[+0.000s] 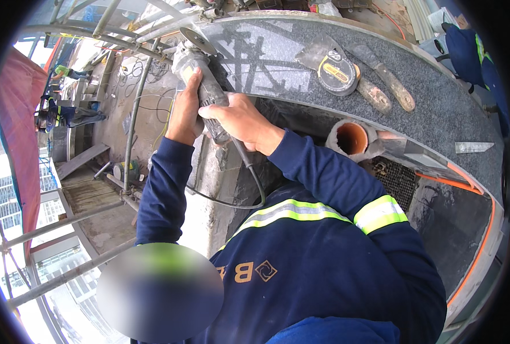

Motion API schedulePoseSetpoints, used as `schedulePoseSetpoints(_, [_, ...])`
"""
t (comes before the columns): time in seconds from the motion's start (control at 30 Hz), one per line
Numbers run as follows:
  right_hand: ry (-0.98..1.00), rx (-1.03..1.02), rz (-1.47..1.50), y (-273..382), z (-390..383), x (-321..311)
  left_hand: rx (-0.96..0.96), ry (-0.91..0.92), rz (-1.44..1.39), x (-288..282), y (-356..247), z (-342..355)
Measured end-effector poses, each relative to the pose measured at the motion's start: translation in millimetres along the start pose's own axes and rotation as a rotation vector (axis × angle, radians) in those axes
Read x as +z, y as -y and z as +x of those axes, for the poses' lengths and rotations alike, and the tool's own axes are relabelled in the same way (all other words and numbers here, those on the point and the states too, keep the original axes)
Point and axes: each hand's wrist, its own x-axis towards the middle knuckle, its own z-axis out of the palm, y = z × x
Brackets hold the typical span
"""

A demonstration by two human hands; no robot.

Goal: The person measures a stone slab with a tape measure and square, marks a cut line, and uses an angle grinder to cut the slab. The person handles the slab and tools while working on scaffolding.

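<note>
Both my hands are closed on an angle grinder [212, 89] with a dusty grey body. My left hand [185, 112] grips its left side near the head, the thumb lying along the body. My right hand [244, 121] wraps the rear part from the right. At the front, the thin round disc [197, 41] stands at the left edge of a grey stone slab [438, 109]; whether it touches the stone I cannot tell. A black power cord [255, 172] loops from the grinder's back end toward my body.
A tape measure [336, 73], a trowel [318, 53] and another dusty-handled tool [394, 85] lie on the slab. A small metal plate [474, 147] is farther right. Below the slab are an orange pipe [352, 139] and a recess. Scaffold poles [140, 109] stand left; other people work beyond.
</note>
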Motion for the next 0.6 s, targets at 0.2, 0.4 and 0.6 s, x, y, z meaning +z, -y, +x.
schedulePoseSetpoints(0.2, [-0.001,-0.007,-0.005,-1,-3,-1,0.002,0.028,-0.017,-2,3,-1])
schedulePoseSetpoints(0.4, [0.008,-0.018,0.026,-4,-1,-2,-0.007,0.047,-0.031,3,1,-1])
schedulePoseSetpoints(0.6, [0.02,0.014,0.023,4,-7,0,-0.017,0.055,-0.035,5,-1,-5])
